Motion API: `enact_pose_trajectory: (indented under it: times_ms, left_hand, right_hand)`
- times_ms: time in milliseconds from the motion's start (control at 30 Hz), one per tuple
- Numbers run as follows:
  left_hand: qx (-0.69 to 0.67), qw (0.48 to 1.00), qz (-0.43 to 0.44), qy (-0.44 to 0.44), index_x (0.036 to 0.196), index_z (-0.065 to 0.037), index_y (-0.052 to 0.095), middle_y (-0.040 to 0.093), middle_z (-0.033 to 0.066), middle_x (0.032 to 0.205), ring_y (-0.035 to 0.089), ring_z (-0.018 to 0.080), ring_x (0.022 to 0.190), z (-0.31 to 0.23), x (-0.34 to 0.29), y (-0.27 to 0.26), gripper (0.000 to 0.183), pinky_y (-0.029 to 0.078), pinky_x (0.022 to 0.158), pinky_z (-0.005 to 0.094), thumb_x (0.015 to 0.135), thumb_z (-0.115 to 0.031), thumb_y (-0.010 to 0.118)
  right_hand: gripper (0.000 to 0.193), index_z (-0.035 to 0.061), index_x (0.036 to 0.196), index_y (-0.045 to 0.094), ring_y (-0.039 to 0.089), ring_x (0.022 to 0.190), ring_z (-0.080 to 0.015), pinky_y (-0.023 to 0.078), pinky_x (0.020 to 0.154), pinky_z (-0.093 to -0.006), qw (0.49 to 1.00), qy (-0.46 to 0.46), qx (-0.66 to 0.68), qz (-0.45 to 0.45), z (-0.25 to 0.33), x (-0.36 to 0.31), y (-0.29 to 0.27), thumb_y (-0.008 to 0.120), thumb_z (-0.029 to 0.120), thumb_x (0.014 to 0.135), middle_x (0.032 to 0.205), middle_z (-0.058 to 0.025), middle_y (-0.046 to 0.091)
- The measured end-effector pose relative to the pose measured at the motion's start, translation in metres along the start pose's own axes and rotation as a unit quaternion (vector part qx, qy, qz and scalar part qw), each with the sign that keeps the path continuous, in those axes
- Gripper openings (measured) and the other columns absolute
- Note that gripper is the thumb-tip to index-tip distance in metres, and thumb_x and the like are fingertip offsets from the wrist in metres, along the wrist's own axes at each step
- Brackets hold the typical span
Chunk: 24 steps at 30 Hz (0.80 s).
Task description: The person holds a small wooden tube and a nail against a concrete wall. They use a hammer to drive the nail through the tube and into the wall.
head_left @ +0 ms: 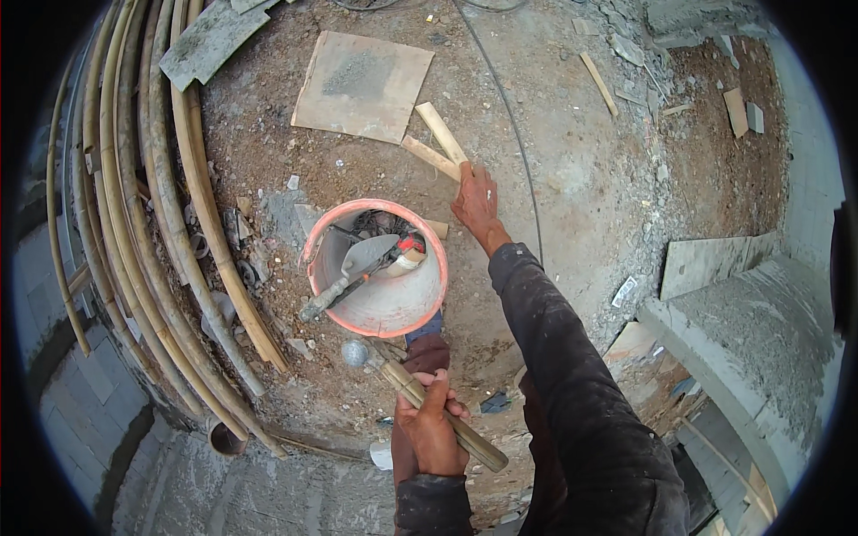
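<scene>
In my left hand (433,429), fingers wrapped round it, is the wooden handle of a hammer (478,444); its rounded grey head (355,353) points away to the left. My right hand (478,201) reaches forward to the ground, its fingers closed on the near end of a pale wooden slat (440,132). A second slat (429,157) lies against it, partly under the fingers. Between my hands and to the left stands an orange-rimmed bucket (393,299). Inside it are a tool with a red and black handle (409,246), other tools and dark bits.
Long bamboo poles (134,223) lie along the left. A flat board (362,85) with grey grit rests beyond the bucket. One dark cable (509,107) crosses the dirt right of the slats. A concrete-covered ledge (760,330) rises at the right, with rubble around.
</scene>
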<state>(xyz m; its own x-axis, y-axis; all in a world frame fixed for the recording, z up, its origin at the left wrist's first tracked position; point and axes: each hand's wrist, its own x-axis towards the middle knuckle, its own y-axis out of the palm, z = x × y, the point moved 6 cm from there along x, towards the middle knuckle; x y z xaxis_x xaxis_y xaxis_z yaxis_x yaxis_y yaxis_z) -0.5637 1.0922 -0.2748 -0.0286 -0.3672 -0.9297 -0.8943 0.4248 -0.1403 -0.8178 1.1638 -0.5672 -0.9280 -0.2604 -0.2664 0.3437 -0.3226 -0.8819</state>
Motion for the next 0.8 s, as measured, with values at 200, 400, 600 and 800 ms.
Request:
enact_pose_trajectory:
  times_ms: [200, 400, 600, 800]
  left_hand:
    - [0.005, 0.998, 0.054, -0.013, 0.098, -0.013, 0.056, 0.057, 0.0011, 0.077, 0.054, 0.0087, 0.058, 0.001, -0.006, 0.025, 0.018, 0.048, 0.052, 0.026, 0.096, -0.011, 0.073]
    - [0.032, 0.998, 0.051, 0.035, 0.099, -0.012, 0.055, 0.057, 0.0003, 0.076, 0.054, 0.009, 0.057, 0.005, 0.027, 0.053, 0.016, 0.048, 0.05, 0.0264, 0.098, -0.012, 0.071]
    - [0.064, 0.987, 0.104, 0.1, 0.1, -0.012, 0.054, 0.056, 0.0, 0.077, 0.052, 0.0093, 0.056, 0.013, 0.039, 0.12, 0.017, 0.049, 0.051, 0.0271, 0.097, -0.012, 0.071]
    - [0.065, 0.97, 0.217, 0.084, 0.115, -0.009, 0.06, 0.067, 0.0065, 0.094, 0.065, 0.0134, 0.076, 0.01, 0.023, 0.176, 0.019, 0.059, 0.07, 0.0319, 0.104, -0.023, 0.064]
  right_hand:
    - [0.04, 0.0023, 0.122, 0.057, 0.065, 0.105, -0.0476, 0.051, 0.09, -0.0593, 0.984, 0.12, 0.091, -0.091, -0.061, 0.042, -0.019, 0.073, 0.019, 0.09, 0.109, -0.0256, 0.064]
    - [0.041, 0.0015, 0.122, 0.06, 0.067, 0.105, -0.0494, 0.051, 0.087, -0.0588, 0.973, 0.173, 0.147, 0.044, -0.051, -0.06, -0.073, 0.071, 0.028, 0.094, 0.106, -0.0291, 0.069]
    - [0.027, 0.0018, 0.107, 0.067, 0.068, 0.093, -0.0518, 0.053, 0.078, -0.0579, 0.974, 0.21, 0.084, -0.007, -0.211, -0.095, -0.205, 0.073, 0.024, 0.091, 0.095, -0.0306, 0.071]
    - [0.017, -0.0002, 0.1, 0.068, 0.065, 0.087, -0.0533, 0.051, 0.075, -0.0592, 0.977, 0.143, 0.047, -0.148, -0.347, 0.037, -0.23, 0.067, 0.014, 0.09, 0.088, -0.031, 0.067]
